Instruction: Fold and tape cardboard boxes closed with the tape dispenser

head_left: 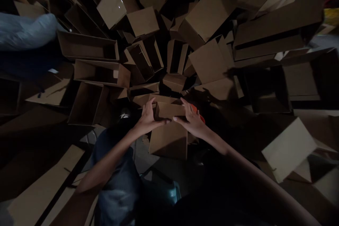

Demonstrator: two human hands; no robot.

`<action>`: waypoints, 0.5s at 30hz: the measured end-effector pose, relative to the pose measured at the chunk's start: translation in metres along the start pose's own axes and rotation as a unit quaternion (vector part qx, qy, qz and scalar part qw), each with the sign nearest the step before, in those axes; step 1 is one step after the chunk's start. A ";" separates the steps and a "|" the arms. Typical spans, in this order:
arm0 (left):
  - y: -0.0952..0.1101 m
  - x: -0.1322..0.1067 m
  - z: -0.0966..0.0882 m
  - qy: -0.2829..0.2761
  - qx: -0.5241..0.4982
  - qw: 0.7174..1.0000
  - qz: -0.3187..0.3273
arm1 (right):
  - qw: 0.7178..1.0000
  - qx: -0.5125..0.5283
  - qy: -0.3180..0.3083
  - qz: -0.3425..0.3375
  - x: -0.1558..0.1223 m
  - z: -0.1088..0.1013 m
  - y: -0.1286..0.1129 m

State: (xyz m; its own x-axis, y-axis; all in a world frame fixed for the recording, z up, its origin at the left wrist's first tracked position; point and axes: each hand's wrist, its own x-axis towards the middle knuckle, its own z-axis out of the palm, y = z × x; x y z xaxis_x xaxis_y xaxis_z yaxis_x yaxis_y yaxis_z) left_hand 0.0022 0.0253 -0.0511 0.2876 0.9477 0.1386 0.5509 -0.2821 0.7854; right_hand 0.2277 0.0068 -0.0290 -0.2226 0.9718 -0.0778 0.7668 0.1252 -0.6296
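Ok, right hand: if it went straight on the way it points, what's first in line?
The small cardboard box in front of the right hand. The fingertips already look to be on its side, so that's the first contact, though depth is hard to judge in this dark view.

Lot 1: red-orange object [198, 111], partly hidden behind the right hand [191, 120]; kind undeterminable. Lot 2: teal object [173, 193], mostly lost in shadow; unidentified. Lot 3: pale blue sack [26, 31], cut off by the left edge. Lot 4: yellow object [331, 16], cut off by the right edge; unidentified.
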 end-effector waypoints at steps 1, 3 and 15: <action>-0.003 0.001 0.001 0.002 -0.022 1.000 -0.006 | 1.000 -0.004 0.002 0.001 0.000 0.001 0.000; -0.007 0.003 0.004 0.006 -0.053 0.999 -0.006 | 1.000 -0.008 0.005 -0.002 0.000 0.004 0.000; -0.013 0.004 0.006 0.025 -0.103 0.994 -0.007 | 1.000 -0.029 0.007 -0.004 -0.003 0.004 0.002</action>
State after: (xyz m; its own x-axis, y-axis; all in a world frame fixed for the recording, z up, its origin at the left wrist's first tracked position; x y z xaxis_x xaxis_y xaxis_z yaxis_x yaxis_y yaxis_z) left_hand 0.0009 0.0323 -0.0643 0.2398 0.9588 0.1523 0.3816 -0.2374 0.8933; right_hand 0.2271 0.0034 -0.0332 -0.2211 0.9733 -0.0609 0.7981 0.1447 -0.5848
